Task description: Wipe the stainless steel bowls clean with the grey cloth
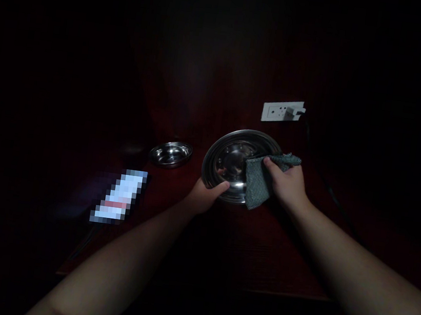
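The bowl (229,162) is tilted above the dark red tabletop (243,260), the left hand (204,196) gripping its lower-left rim, apparently to steady it, while the right hand (288,184) pinches a cloth (258,182) against its right side. Leftward sit a dish (172,155) and lit screen (120,197); behind, a socket (276,112) marks the dim wall (213,80).

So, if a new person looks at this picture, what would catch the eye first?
Probably the bright pixelated rectangle at left, standing out against the dark red table. Next comes the shiny metal bowl in the middle, its lower-left rim in the left hand, a grey-green cloth in the right hand against its right side. A smaller metal dish lies left of it, and a white wall socket shows behind.
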Demonstrator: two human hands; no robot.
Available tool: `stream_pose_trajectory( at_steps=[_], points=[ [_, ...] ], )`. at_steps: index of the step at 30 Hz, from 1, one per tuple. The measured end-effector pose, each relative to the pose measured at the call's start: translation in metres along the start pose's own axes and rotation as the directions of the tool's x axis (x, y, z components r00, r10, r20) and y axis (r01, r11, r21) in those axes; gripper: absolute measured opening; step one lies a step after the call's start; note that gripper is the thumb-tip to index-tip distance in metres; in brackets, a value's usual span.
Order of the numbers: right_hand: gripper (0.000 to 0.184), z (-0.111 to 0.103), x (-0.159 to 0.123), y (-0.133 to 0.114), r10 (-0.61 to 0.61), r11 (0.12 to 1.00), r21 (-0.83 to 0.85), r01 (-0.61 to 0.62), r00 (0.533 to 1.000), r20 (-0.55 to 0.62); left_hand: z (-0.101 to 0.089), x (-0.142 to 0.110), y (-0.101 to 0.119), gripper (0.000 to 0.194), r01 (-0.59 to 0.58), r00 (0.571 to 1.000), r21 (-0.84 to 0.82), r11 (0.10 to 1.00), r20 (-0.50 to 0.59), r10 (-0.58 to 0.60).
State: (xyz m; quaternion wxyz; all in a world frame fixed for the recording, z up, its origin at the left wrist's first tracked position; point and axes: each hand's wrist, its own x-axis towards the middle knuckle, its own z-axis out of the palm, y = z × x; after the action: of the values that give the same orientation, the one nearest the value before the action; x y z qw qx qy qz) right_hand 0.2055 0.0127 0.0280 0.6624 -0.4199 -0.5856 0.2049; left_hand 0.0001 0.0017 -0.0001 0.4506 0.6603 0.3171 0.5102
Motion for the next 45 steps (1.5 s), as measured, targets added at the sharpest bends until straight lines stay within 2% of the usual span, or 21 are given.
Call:
stream_pose_trajectory(
  at_steps=[9, 17, 41, 45],
  points=[
    [0.020, -0.0005, 0.0006, 0.0045, 0.004, 1.000, -0.008, -0.004, 1.000, -0.005, -0.0005, 0.0002, 0.0012, 0.042, 0.005, 1.000, 0.008, 1.000, 0.007, -0.005],
    [0.021, -0.0004, 0.0004, 0.0039, 0.004, 1.000, -0.015, -0.004, 1.000, -0.003, -0.0010, 0.0006, -0.0058, 0.044, 0.028, 1.000, -0.037, 0.999, 0.005, -0.028],
    [0.019, -0.0010, 0.0017, 0.0091, 0.010, 1.000, -0.012, -0.010, 1.000, -0.008, -0.0004, 0.0003, -0.0052, 0.046, 0.049, 0.998, -0.018, 0.999, -0.028, -0.049],
    [0.020, -0.0009, 0.0014, 0.0074, 0.016, 1.000, -0.012, -0.017, 1.000, -0.010, -0.0003, 0.0001, -0.0051, 0.045, 0.035, 0.999, -0.027, 0.999, -0.006, -0.035]
  ],
)
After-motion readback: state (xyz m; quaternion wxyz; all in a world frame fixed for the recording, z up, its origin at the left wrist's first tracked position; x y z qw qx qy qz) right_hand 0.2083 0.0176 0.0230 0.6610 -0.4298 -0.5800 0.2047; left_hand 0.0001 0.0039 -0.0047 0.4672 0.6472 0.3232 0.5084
